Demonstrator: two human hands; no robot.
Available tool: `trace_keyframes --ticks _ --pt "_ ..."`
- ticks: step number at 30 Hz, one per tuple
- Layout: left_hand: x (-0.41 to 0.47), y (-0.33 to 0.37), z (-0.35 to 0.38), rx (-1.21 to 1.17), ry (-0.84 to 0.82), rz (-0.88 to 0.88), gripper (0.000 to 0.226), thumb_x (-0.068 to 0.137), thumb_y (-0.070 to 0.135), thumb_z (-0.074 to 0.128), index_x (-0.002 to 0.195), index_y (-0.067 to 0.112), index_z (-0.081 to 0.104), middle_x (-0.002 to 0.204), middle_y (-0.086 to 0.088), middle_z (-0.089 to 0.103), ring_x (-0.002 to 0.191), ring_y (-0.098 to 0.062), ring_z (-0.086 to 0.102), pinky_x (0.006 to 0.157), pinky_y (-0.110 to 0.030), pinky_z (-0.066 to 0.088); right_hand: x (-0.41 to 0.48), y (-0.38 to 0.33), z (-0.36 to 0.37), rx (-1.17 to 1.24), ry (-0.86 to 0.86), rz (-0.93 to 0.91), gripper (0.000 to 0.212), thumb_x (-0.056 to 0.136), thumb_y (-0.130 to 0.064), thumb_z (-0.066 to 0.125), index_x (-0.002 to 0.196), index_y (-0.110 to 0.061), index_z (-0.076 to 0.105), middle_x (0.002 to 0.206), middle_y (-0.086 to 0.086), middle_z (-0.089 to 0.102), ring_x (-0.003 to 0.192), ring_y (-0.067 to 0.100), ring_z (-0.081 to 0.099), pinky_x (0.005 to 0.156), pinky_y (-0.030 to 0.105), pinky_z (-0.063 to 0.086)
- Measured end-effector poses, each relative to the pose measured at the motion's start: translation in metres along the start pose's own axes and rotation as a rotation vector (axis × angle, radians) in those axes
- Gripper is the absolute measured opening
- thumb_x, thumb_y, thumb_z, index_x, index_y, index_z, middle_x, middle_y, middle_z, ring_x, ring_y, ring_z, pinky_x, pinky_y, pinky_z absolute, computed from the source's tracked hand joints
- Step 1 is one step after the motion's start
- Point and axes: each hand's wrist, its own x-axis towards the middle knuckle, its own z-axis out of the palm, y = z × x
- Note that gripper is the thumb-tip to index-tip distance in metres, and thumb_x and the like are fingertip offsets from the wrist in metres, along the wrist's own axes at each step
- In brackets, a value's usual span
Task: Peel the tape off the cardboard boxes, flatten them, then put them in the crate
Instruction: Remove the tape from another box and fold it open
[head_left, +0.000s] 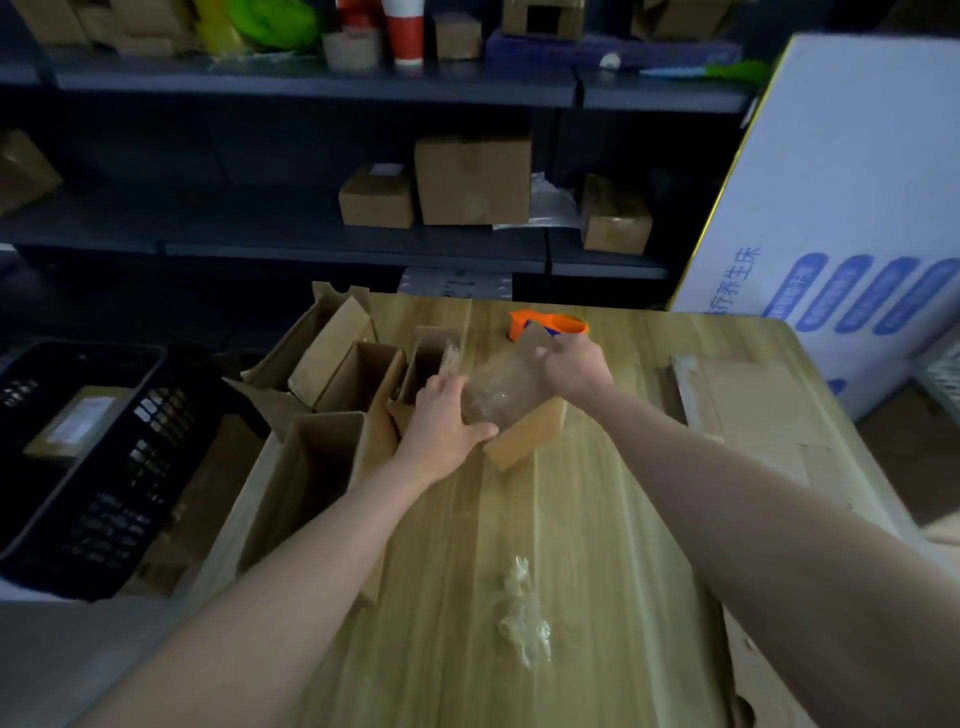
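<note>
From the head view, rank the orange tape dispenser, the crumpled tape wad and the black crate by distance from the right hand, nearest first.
1. Orange tape dispenser: just beyond the right hand, at the table's far edge.
2. Crumpled tape wad: on the table, well nearer the person, under the right forearm's line.
3. Black crate: off the table, far to the left.

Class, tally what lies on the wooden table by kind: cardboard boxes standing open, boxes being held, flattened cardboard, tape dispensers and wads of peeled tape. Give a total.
Open cardboard boxes at the left edge: 4
Box held by both hands: 1
Flattened cardboard: 1
Orange tape dispenser: 1
Wad of peeled tape: 1
Total: 8
</note>
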Motion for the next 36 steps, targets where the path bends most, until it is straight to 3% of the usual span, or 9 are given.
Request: trace_keyframes --ticks 4,8,12,14,16,19,25,29,36 --pt "0.006 0.016 0.014 0.002 -0.102 0.06 0.081 0.076 0.038 0.074 0.143 0.016 0.034 0.144 -0.004 0.032 0.135 -0.022 0.03 0.111 -0.042 0.031 -0.017 0.016 -0.03 0.051 -0.03 0.155 0.019 0.091 -0.022 0.05 0.083 -0.007 0.057 0.086 0.009 0.055 0.076 0.023 0.053 0.065 0.035 0.045" --pt "0.009 0.036 0.038 -0.032 -0.111 0.166 0.048 0.081 0.025 0.072 0.124 0.01 0.058 0.126 -0.003 0.048 0.122 -0.022 0.041 0.105 -0.033 0.034 -0.041 0.047 -0.051 0.18 -0.01 0.312 0.013 0.093 -0.017 0.052 0.084 -0.009 0.057 0.085 0.008 0.056 0.077 0.022 0.057 0.077 0.037 0.052" --pt "0.004 0.053 0.075 0.043 -0.168 0.179 0.031 0.08 0.019 0.072 0.11 0.012 0.067 0.115 -0.006 0.056 0.113 -0.023 0.05 0.097 -0.032 0.04 -0.074 0.068 -0.065 0.066 -0.078 0.419 0.03 0.094 -0.008 0.045 0.122 -0.002 0.051 0.089 0.009 0.061 0.083 0.02 0.057 0.063 0.027 0.042" --pt "-0.002 0.056 0.095 0.074 -0.232 0.182 0.029 0.08 0.018 0.072 0.107 0.012 0.067 0.112 -0.005 0.058 0.106 -0.022 0.055 0.093 -0.031 0.043 -0.083 0.098 -0.06 -0.126 -0.07 0.381 0.033 0.094 -0.008 0.044 0.126 -0.002 0.046 0.088 0.009 0.058 0.088 0.022 0.056 0.067 0.03 0.042" --pt "-0.007 0.057 0.11 0.087 -0.252 0.207 0.027 0.08 0.018 0.071 0.106 0.013 0.067 0.111 -0.004 0.058 0.104 -0.021 0.055 0.092 -0.03 0.044 -0.091 0.118 -0.057 0.017 -0.046 0.453 0.039 0.093 -0.012 0.05 0.129 0.002 0.045 0.113 0.018 0.06 0.098 0.026 0.058 0.08 0.035 0.05" --pt "-0.009 0.065 0.123 0.104 -0.247 0.248 0.027 0.083 0.018 0.069 0.109 0.014 0.067 0.109 -0.003 0.058 0.104 -0.021 0.054 0.094 -0.032 0.044 -0.095 0.143 -0.061 -0.128 0.019 0.372 0.068 0.085 -0.02 0.066 0.138 0.0 0.03 0.134 0.018 0.043 0.119 0.032 0.047 0.099 0.04 0.043" --pt "-0.004 0.074 0.132 0.124 -0.253 0.198 0.031 0.082 0.014 0.071 0.112 0.014 0.066 0.111 -0.003 0.058 0.102 -0.02 0.056 0.089 -0.03 0.047 -0.093 0.152 -0.065 -0.539 -0.182 0.078 0.11 0.076 -0.038 0.075 0.15 -0.022 -0.005 0.158 -0.002 -0.008 0.143 0.029 -0.016 0.116 0.047 0.0" --pt "-0.001 0.074 0.132 0.11 -0.263 0.173 0.021 0.08 0.012 0.072 0.1 0.015 0.069 0.105 -0.002 0.06 0.096 -0.019 0.059 0.085 -0.03 0.048 -0.095 0.16 -0.054 -0.697 -0.301 0.019 0.119 0.068 -0.05 0.077 0.15 -0.02 -0.003 0.158 -0.003 -0.003 0.143 0.03 -0.018 0.115 0.049 -0.005" --pt "0.0 0.075 0.137 0.133 -0.23 0.176 0.006 0.087 0.012 0.064 0.089 0.016 0.066 0.103 -0.002 0.056 0.096 -0.02 0.055 0.085 -0.032 0.048 -0.079 0.161 -0.054 -0.576 -0.331 0.025 0.12 0.062 -0.058 0.077 0.15 -0.016 0.008 0.157 0.0 0.009 0.144 0.026 -0.012 0.116 0.046 -0.006"
